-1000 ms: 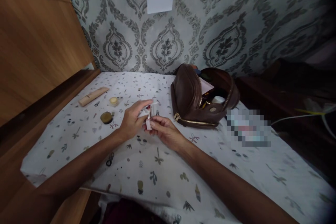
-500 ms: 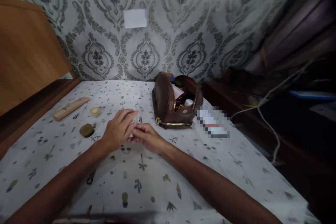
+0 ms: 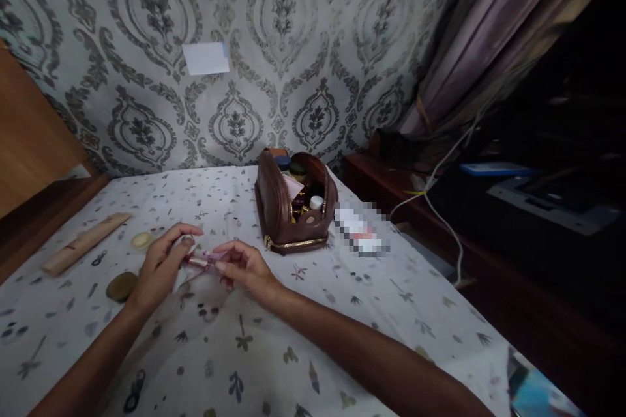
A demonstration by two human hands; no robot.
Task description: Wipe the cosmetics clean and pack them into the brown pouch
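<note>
Both of my hands are above the patterned white cloth, left of centre. My left hand (image 3: 163, 264) has its fingers closed around one end of a small pinkish, partly clear item (image 3: 199, 262). The thumb and fingers of my right hand (image 3: 244, 267) pinch the item's other end. What the item is cannot be made out. Behind and to the right stands an unzipped brown bag (image 3: 276, 208), with a white-capped container (image 3: 316, 202) and other small things inside. Near my left wrist lies a dark round lid (image 3: 122, 287), and beyond it a small cream-coloured jar (image 3: 141, 240).
A long beige packet (image 3: 88, 244) lies on the cloth (image 3: 274, 365) at the left. Right of the bag is a blurred-out white item (image 3: 360, 229). A white cable (image 3: 447, 228) hangs over dark furniture at the right. The patterned wall (image 3: 254, 26) rises behind.
The view has swung to the right, so everything sits further left. My hands have moved slightly apart, and the pinkish item between them now shows.
</note>
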